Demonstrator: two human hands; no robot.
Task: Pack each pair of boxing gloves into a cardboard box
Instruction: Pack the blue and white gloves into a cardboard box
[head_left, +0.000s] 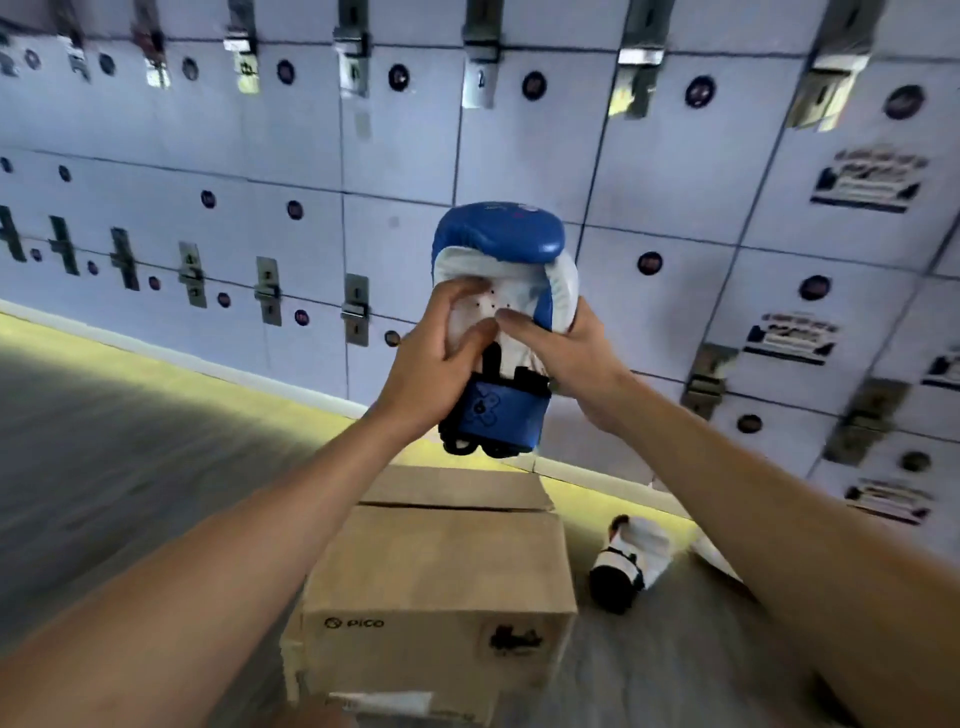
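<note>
I hold a blue and white boxing glove upright in front of me, cuff down, above the floor. My left hand grips its left side and palm; my right hand grips its right side, thumb pressed on the white palm. Below the glove stands a brown cardboard box with its flaps lying shut on top. A black and white boxing glove lies on the floor to the right of the box, partly hidden by my right forearm.
A wall of pale lockers with metal latches runs across the back and right. A yellow strip lines the floor at the locker base. Grey floor stretches to the left of the box.
</note>
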